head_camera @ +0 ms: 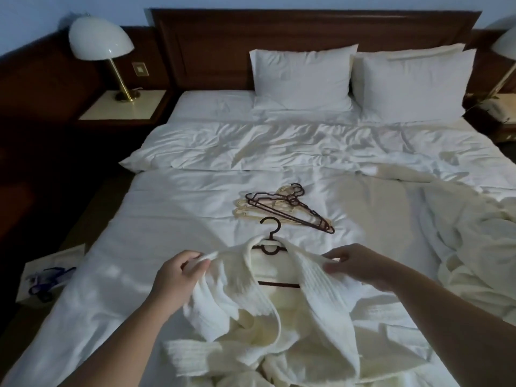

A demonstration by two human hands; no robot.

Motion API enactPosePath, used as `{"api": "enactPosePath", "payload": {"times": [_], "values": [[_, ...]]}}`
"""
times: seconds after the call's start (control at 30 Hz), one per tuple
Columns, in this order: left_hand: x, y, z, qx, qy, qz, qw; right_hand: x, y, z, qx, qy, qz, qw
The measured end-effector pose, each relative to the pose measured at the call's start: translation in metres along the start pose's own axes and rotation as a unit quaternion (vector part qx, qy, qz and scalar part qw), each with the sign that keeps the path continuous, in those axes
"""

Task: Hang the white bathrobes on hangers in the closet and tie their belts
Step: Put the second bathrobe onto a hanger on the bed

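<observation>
- The left hand (174, 277) has its grip closed on the left shoulder of a white bathrobe (268, 317), fingers curled round a fold of the cloth and lifting it slightly off the bed (156, 208).
- The right hand (354, 263) pinches the robe's right shoulder, thumb and fingertips drawn together on the fabric near the collar.
- Between the two hands, a dark hanger (270, 241) sits inside the robe's neck; its hook points toward the far end of the bed and its lower bar shows in the open front.
- The robe lies on the near part of the bed, its collar spread round the hanger and the rest bunched loosely toward the near edge.
- Just beyond the hook, a small pile of spare hangers (287, 208), some dark and some pale, rests on the sheet.
- At the right, near the right arm, more white robe cloth (474, 247) lies rumpled in a heap.
- Farther off, a folded duvet crosses the bed, with pillows (303, 79) against the wooden headboard.
- A white-shaded lamp (100, 40) stands on the left nightstand, and a paper bag (47, 277) lies on the floor at the left.
</observation>
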State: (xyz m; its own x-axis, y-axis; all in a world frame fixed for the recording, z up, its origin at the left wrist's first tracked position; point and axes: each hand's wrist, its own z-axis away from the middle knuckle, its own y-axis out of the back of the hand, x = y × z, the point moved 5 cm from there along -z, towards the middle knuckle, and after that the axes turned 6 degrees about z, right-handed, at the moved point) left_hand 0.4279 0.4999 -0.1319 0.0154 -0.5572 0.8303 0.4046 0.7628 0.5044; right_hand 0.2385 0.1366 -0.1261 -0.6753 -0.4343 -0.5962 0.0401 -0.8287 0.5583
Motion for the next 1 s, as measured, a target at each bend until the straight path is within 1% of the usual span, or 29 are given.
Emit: {"api": "enactPosePath", "payload": {"times": [0.07, 0.13, 0.17, 0.23, 0.27, 0.3, 0.33, 0.4, 0.43, 0.47, 0.5, 0.57, 0.6, 0.63, 0.67, 0.73, 0.8, 0.87, 0.9, 0.93, 0.97, 1.0], "values": [[-0.007, -0.011, -0.026, 0.031, 0.0, -0.002, 1.0, -0.003, 0.006, -0.028, 0.012, 0.008, -0.018, 1.0], [-0.005, -0.022, -0.053, 0.062, -0.008, 0.027, 0.998, -0.011, 0.017, -0.054, 0.068, 0.034, -0.015, 0.997], [-0.002, -0.029, -0.068, 0.073, -0.01, 0.064, 0.995, -0.014, 0.022, -0.068, 0.102, 0.048, -0.022, 0.993], [0.004, -0.042, -0.095, 0.066, -0.001, 0.153, 0.986, -0.02, 0.027, -0.091, 0.139, 0.07, -0.069, 0.985], [0.004, -0.051, -0.106, 0.051, 0.011, 0.176, 0.983, -0.02, 0.023, -0.102, 0.143, 0.069, -0.077, 0.984], [-0.002, -0.061, -0.117, 0.036, 0.019, 0.165, 0.985, -0.018, 0.017, -0.11, 0.142, 0.062, -0.06, 0.986], [-0.012, -0.071, -0.121, 0.02, 0.031, 0.121, 0.992, -0.011, 0.005, -0.117, 0.133, 0.045, -0.023, 0.99], [-0.045, -0.094, -0.11, -0.023, 0.058, -0.012, 0.998, 0.018, -0.035, -0.124, 0.098, -0.009, 0.057, 0.994], [-0.063, -0.106, -0.095, -0.048, 0.069, -0.079, 0.993, 0.038, -0.058, -0.122, 0.085, -0.048, 0.088, 0.991], [-0.08, -0.117, -0.073, -0.066, 0.08, -0.148, 0.984, 0.061, -0.083, -0.117, 0.08, -0.093, 0.097, 0.988], [-0.095, -0.125, -0.05, -0.072, 0.085, -0.217, 0.97, 0.083, -0.105, -0.109, 0.083, -0.137, 0.087, 0.983], [-0.121, -0.135, -0.002, -0.058, 0.094, -0.332, 0.937, 0.118, -0.145, -0.085, 0.11, -0.203, 0.019, 0.973], [-0.129, -0.134, 0.023, -0.04, 0.107, -0.363, 0.925, 0.135, -0.162, -0.073, 0.136, -0.22, -0.03, 0.965], [-0.137, -0.131, 0.044, -0.02, 0.128, -0.37, 0.92, 0.146, -0.176, -0.058, 0.162, -0.23, -0.073, 0.957], [-0.146, -0.128, 0.06, -0.008, 0.142, -0.363, 0.921, 0.156, -0.188, -0.044, 0.183, -0.233, -0.099, 0.95], [-0.156, -0.117, 0.085, 0.011, 0.131, -0.35, 0.927, 0.157, -0.197, -0.021, 0.19, -0.229, -0.109, 0.948], [-0.153, -0.11, 0.104, 0.051, 0.067, -0.325, 0.942, 0.143, -0.198, -0.007, 0.203, -0.212, -0.09, 0.952], [-0.129, -0.108, 0.114, 0.096, -0.023, -0.266, 0.959, 0.114, -0.191, 0.003, 0.247, -0.165, -0.075, 0.952], [-0.116, -0.11, 0.117, 0.093, -0.058, -0.211, 0.971, 0.096, -0.187, 0.009, 0.27, -0.127, -0.069, 0.952], [-0.099, -0.113, 0.119, 0.06, -0.089, -0.155, 0.982, 0.078, -0.184, 0.011, 0.286, -0.08, -0.062, 0.953], [-0.083, -0.119, 0.121, 0.021, -0.105, -0.103, 0.989, 0.057, -0.181, 0.014, 0.284, -0.023, -0.06, 0.957], [-0.077, -0.126, 0.122, -0.018, -0.107, -0.067, 0.992, 0.039, -0.181, 0.015, 0.256, 0.046, -0.053, 0.964]]}}
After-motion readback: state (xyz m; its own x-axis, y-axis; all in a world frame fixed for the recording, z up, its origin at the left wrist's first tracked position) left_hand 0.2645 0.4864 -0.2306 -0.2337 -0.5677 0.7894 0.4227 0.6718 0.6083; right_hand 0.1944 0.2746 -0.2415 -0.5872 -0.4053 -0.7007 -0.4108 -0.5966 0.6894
